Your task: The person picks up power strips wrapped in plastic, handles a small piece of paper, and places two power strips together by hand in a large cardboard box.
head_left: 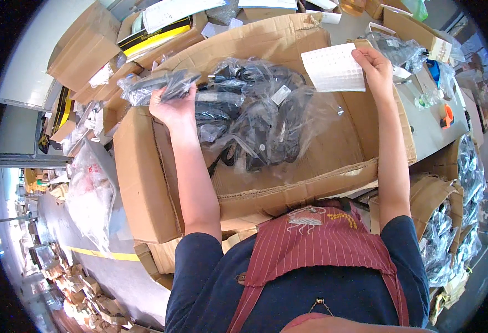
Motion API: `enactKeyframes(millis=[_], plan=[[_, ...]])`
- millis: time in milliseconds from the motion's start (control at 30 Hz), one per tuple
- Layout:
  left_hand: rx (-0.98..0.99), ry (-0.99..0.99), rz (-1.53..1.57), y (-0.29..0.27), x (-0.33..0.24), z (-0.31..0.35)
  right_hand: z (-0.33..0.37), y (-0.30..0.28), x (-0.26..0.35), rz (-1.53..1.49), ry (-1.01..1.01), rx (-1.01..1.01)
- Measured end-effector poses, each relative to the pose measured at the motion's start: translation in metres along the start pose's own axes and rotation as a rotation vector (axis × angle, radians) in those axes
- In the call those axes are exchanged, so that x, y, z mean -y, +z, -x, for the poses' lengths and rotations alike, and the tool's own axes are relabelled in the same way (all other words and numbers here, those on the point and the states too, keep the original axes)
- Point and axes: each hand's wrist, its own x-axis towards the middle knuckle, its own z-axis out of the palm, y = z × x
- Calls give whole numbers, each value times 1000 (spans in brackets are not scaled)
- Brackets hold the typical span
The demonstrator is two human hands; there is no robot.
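Note:
My left hand (pixel 173 105) is closed around a dark item in a clear plastic bag (pixel 158 86), held over the left side of a large open cardboard box (pixel 333 150). What the item is cannot be made out through the plastic. Between thumb and fingers, my right hand (pixel 374 65) pinches a white sheet of small round stickers (pixel 335 67) above the box's right side. Inside the box lie several black power cords in clear bags (pixel 272 119), heaped together; a plug (pixel 219 76) shows near the top of the heap.
Cardboard boxes (pixel 86 47) stand at the far left, one holding a black and yellow package (pixel 158 41). On the grey table (pixel 438 133) at right lies an orange and black object (pixel 447 116). Bagged goods (pixel 438 238) fill boxes at lower right.

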Motion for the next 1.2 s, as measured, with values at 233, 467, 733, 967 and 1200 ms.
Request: enactKeyframes(millis=[233,467,733,967,1200], plan=[[120,-68,-24,1,4,2,-1,6,-13,-33,-97,-28],[8,-66,-42,-1,7,-2,4,8,7,-147,-96,29],[20,-58,-71,1,10,2,6,6,12,-231,-35,72],[16,-76,-111,0,11,1,7,8,17,-169,-25,16],[24,-116,-100,0,11,-1,5,8,15,-156,-43,6]])
